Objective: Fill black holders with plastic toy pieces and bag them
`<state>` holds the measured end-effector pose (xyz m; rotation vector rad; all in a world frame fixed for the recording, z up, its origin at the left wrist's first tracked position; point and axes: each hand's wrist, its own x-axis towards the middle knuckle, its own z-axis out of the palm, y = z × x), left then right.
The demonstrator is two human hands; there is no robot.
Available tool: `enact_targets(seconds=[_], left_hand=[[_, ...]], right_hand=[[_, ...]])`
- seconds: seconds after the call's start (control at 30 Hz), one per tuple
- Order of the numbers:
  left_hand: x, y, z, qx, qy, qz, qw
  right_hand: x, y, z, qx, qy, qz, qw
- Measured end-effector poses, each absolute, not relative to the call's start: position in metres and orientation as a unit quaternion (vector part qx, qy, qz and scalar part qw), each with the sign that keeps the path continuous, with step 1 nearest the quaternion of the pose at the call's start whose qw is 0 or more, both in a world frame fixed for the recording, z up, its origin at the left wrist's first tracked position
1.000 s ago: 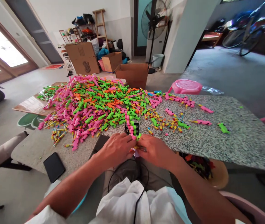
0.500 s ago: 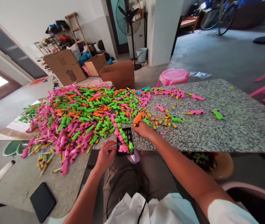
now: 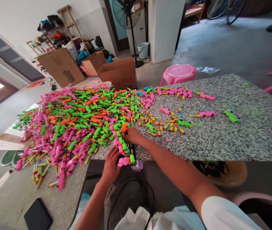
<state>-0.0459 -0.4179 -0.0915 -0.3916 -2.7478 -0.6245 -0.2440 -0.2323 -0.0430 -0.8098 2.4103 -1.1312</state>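
A black slotted tray (image 3: 131,149) lies at the granite tabletop's near edge, with rows of small pink plastic toy pieces (image 3: 117,140) and green plastic toy pieces (image 3: 124,145) standing in it. My left hand (image 3: 111,163) is at the tray's left side, its fingers bent along the rim and its thumb mostly hidden. My right hand (image 3: 134,136) pinches a small orange plastic toy piece (image 3: 124,127) above the tray's far end. To the left rises a big heap of pink, green and orange toy pieces (image 3: 78,115), many with yellow stick-like ends.
Loose yellow-and-red short sticks (image 3: 171,126) and a few toy pieces are scattered on the granite table (image 3: 222,137). A dark tablet-like slab (image 3: 38,214) lies at the lower left. Beyond the table stand a pink stool (image 3: 179,72), cardboard boxes (image 3: 120,73) and a fan (image 3: 129,19).
My right hand has brought the orange toy piece leftward, from beside the tray to over its far end. My left hand has closed in against the tray's left side. The view has tilted slightly.
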Motion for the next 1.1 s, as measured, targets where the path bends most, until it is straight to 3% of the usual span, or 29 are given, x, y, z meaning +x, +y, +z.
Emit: enact_targets(seconds=[0.1, 0.3, 0.67, 0.83, 0.97, 1.1], left_hand=[[-0.047, -0.418, -0.09, -0.14, -0.956, -0.216, 0.144], [-0.046, -0.417, -0.092, -0.129, -0.957, -0.218, 0.141], [-0.046, -0.413, -0.094, -0.12, -0.955, -0.228, 0.145], [-0.042, -0.408, -0.085, -0.107, -0.951, -0.25, 0.146], [-0.036, -0.408, -0.079, -0.092, -0.949, -0.26, 0.152], [-0.034, -0.409, -0.079, -0.083, -0.949, -0.262, 0.157]], right_hand=[[-0.24, -0.236, -0.047, -0.307, 0.876, -0.348, 0.127], [-0.231, -0.242, -0.05, -0.294, 0.897, -0.311, 0.111], [-0.229, -0.249, -0.044, -0.31, 0.894, -0.293, 0.141], [-0.258, -0.24, -0.021, -0.328, 0.88, -0.274, 0.209], [-0.303, -0.24, -0.01, -0.212, 0.943, -0.237, 0.097], [-0.324, -0.25, -0.02, -0.193, 0.961, -0.18, 0.086]])
